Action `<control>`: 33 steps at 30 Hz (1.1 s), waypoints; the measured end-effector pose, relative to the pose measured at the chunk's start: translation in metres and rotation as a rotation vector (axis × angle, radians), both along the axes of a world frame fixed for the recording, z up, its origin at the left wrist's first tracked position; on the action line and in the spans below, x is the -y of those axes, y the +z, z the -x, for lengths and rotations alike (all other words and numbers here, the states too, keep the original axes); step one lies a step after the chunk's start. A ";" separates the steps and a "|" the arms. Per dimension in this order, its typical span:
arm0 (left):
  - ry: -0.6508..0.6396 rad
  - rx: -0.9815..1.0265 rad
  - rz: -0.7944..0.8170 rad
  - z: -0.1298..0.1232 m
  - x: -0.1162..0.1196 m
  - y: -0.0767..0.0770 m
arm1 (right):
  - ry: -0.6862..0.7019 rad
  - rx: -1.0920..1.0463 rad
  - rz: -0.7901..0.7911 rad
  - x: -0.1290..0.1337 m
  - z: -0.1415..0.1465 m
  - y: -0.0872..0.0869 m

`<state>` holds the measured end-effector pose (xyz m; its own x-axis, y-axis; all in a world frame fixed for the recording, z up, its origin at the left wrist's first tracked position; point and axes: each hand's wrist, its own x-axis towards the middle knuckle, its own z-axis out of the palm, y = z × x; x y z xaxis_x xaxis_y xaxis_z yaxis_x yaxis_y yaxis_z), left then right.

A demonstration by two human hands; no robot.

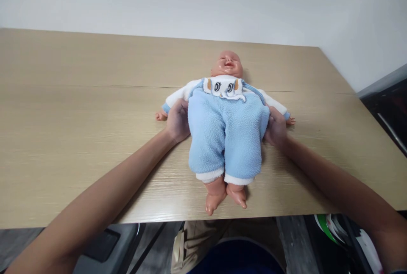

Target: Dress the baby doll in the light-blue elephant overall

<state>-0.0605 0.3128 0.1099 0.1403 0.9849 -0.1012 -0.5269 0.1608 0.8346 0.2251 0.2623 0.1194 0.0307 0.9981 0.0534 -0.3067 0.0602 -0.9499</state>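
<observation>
A baby doll (227,66) lies on its back on the wooden table, head toward the wall and bare feet near the front edge. It wears fuzzy light-blue overalls (210,134) with an embroidered animal face on the bib, over a white top with blue cuffs. My left hand (178,119) is wrapped against the left side of the overalls at the doll's waist. On the opposite side, my right hand (275,128) holds the overalls the same way. The fingertips of both hands are hidden behind the doll's clothing and body.
The pale wooden table (79,138) spreads widely to the left, with a seam across it. A white wall (159,3) stands behind. Dark equipment (389,106) sits beyond the right edge. Below the front edge are a grey case (110,248) and a green-and-white round object (327,227).
</observation>
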 end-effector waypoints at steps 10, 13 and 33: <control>0.022 -0.163 -0.256 0.006 -0.008 0.005 | 0.099 0.050 0.006 -0.002 -0.007 0.004; 0.066 -0.268 -0.328 0.009 -0.012 -0.005 | 0.105 0.062 -0.026 -0.003 -0.007 0.009; 0.322 -0.746 -0.628 0.006 0.003 -0.003 | 0.232 0.296 -0.058 -0.047 -0.034 0.062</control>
<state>-0.0667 0.3098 0.1068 -0.0278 0.8700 0.4923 0.2201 -0.4751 0.8520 0.2593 0.3097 0.1816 -0.2207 0.9718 0.0828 -0.0308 0.0778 -0.9965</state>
